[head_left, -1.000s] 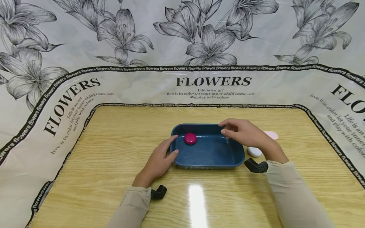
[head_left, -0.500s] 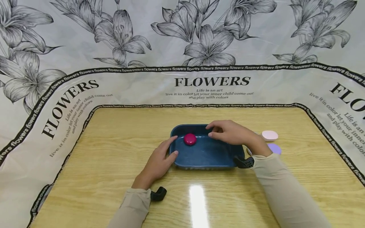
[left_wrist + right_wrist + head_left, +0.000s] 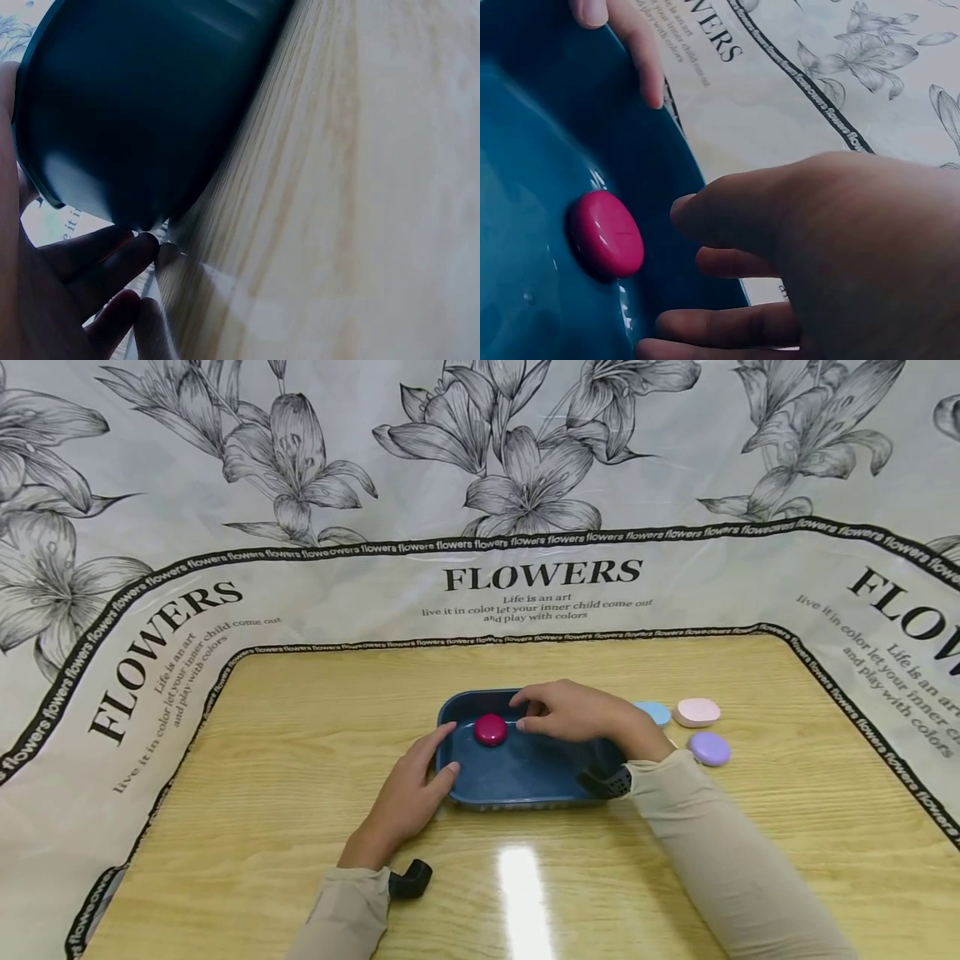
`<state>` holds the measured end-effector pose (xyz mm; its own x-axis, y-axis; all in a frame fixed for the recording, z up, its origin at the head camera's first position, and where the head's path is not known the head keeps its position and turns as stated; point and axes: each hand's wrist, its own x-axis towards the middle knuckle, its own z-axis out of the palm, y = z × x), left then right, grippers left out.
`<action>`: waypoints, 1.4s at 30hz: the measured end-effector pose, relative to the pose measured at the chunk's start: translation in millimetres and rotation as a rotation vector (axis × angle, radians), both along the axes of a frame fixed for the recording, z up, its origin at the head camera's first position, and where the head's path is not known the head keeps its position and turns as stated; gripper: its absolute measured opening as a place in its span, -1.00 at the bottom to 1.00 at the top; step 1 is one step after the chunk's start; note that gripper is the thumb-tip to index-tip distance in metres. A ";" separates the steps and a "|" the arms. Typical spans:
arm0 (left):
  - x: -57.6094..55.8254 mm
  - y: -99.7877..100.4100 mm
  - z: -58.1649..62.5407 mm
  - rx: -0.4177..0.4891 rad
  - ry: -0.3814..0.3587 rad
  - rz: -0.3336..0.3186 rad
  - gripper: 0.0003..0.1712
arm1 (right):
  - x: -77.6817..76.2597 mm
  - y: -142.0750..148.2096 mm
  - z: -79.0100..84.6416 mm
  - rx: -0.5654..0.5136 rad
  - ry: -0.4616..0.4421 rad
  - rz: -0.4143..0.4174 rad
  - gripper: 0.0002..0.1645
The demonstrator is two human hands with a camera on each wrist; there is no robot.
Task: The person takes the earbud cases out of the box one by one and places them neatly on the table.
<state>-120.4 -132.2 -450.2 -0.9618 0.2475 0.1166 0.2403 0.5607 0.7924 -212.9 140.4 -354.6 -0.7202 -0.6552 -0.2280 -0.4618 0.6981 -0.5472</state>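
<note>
A dark blue rectangular tray (image 3: 517, 781) with raised walls stands on the wooden table. One glossy magenta rounded disc (image 3: 491, 729) lies inside it, towards the left end; its kind is unclear. My left hand (image 3: 408, 793) holds the tray's left end, thumb and index fingertips over the rim and other fingers along the outside in the left wrist view. Over the tray, my right hand (image 3: 566, 710) hovers just right of the disc with nothing in its grasp. The right wrist view shows its fingers (image 3: 727, 326) spread and bent, apart from the disc (image 3: 606, 234).
Right of the tray lie similar smooth pieces: a light blue one (image 3: 652, 713), a pale pink one (image 3: 697, 712) and a purple one (image 3: 709, 748). My right forearm partly covers that area. A flower-printed cloth (image 3: 540, 585) borders the table (image 3: 337, 693) behind.
My right hand has moved left across the tray towards the magenta disc. The pieces on the right have come out from behind its arm. My left hand keeps its place on the tray.
</note>
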 end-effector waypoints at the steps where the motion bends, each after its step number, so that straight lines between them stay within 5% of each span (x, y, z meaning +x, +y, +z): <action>1: 0.2 -0.3 0.1 0.002 0.000 0.000 -0.36 | -0.3 -1.7 -0.3 0.001 0.006 0.004 -0.45; 42: 0.3 -1.2 -0.7 0.005 -0.004 -0.014 -0.35 | -2.3 -50.0 -11.2 0.203 0.046 0.085 -0.35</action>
<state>-120.1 -133.4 -450.9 -0.9589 0.2598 0.1140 0.2445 0.5531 0.7964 -215.2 90.4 -365.8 -0.6769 -0.6583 -0.3294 -0.5450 0.7490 -0.3768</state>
